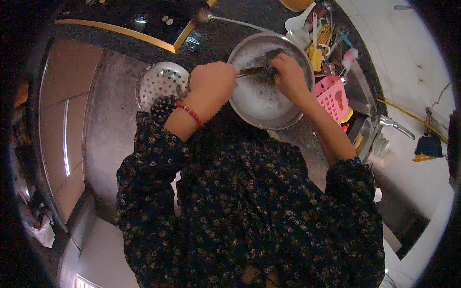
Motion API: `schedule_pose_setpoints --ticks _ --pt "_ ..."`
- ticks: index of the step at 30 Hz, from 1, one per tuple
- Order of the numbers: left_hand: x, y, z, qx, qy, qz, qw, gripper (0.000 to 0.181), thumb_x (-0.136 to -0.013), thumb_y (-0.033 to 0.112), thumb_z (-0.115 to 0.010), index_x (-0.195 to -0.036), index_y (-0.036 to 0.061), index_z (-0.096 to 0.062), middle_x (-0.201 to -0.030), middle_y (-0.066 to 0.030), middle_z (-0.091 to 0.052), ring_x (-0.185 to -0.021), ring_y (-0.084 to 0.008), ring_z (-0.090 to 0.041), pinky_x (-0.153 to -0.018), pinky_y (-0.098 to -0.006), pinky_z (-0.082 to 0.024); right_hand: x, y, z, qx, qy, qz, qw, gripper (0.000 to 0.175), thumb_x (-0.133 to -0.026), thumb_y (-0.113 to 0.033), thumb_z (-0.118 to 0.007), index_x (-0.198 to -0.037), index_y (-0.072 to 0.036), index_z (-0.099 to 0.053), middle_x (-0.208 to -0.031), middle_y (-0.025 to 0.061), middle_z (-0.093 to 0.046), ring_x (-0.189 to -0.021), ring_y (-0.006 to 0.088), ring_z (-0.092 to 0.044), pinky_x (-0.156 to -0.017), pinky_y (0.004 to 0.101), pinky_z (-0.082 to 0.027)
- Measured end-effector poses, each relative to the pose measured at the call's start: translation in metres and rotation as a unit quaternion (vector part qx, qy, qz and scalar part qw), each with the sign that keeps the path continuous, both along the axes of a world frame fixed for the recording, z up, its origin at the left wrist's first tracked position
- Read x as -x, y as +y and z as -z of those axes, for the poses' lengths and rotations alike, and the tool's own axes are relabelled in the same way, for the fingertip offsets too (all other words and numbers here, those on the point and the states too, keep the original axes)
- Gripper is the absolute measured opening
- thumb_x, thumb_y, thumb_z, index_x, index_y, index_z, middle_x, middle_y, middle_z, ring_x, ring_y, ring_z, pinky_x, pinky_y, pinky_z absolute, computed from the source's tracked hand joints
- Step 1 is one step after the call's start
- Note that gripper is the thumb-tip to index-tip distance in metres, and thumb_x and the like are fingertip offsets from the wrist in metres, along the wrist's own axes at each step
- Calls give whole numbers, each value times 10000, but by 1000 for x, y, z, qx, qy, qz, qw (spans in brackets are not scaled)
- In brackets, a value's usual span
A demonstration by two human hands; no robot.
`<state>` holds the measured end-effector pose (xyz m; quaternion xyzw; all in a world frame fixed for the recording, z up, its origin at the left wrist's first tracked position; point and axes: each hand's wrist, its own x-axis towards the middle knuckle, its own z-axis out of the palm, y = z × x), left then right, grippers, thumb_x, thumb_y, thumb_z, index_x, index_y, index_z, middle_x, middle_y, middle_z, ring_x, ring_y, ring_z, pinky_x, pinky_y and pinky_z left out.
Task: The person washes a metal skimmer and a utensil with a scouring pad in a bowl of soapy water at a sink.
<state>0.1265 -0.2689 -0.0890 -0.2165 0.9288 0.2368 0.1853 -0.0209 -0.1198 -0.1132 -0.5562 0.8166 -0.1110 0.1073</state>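
My left hand (214, 81), with a red bead bracelet at the wrist, is closed around a slim knife-like tool (252, 71). This tool points right, over a wide metal basin (266, 108). Over the basin's right half, my right hand (290, 75) pinches a small dark piece (272, 71) at the tool's tip; what the piece is cannot be made out. Dark matter (277, 53) shows in the basin behind my right fingers. Left of my left hand stands a perforated metal colander (164, 82), its near right side hidden by my arm and sleeve.
A long-handled ladle (203, 16) lies behind the basin by a gold-edged black cooktop (144, 34). To the right are a pink perforated plastic basket (331, 102), a heap of utensils (320, 39), a metal faucet (398, 126) and stacked white bowls (380, 145).
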Motion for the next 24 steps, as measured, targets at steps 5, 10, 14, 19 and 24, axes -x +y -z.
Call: schedule_pose_setpoints --ticks 5,10,14,19,24 --pt "-2 0 0 -5 8 -6 1000 452 -871 416 -431 -781 39 -663 -788 -149 -646 -715 -314 -636 -598 -427 -503 -36 -18 -8 48 -10 -51 997 225 -574 42 -556 -774 -59 -580 -880 91 -550 -849 309 -530 -724 386 -438" --pt "1 3 4 -2 -12 -20 1000 447 -866 416 -437 -771 42 -663 -783 -146 -645 -707 -320 -633 -594 -429 -501 -8 -7 3 -23 -19 22 999 218 -571 42 -559 -762 -57 -592 -881 90 -556 -889 298 -518 -754 385 -432" --pt "0 2 4 -6 8 -22 1000 445 -865 414 -438 -761 43 -661 -769 -147 -641 -693 -327 -629 -585 -430 -499 -21 -17 -5 11 -51 -43 998 209 -567 42 -562 -753 -47 -597 -874 90 -557 -877 303 -522 -746 382 -432" --pt "-1 3 3 3 28 -24 999 448 -869 411 -432 -752 43 -661 -749 -151 -638 -675 -322 -630 -578 -430 -500 3 -1 5 -44 -7 21 999 203 -563 35 -573 -749 -43 -595 -837 92 -539 -836 310 -514 -727 382 -430" --pt "-2 5 2 19 16 -19 1000 464 -867 425 -431 -747 41 -661 -727 -148 -639 -658 -318 -633 -572 -418 -507 -34 -17 -8 50 -17 -56 997 190 -546 9 -601 -719 -70 -601 -802 83 -527 -826 292 -511 -719 378 -434"
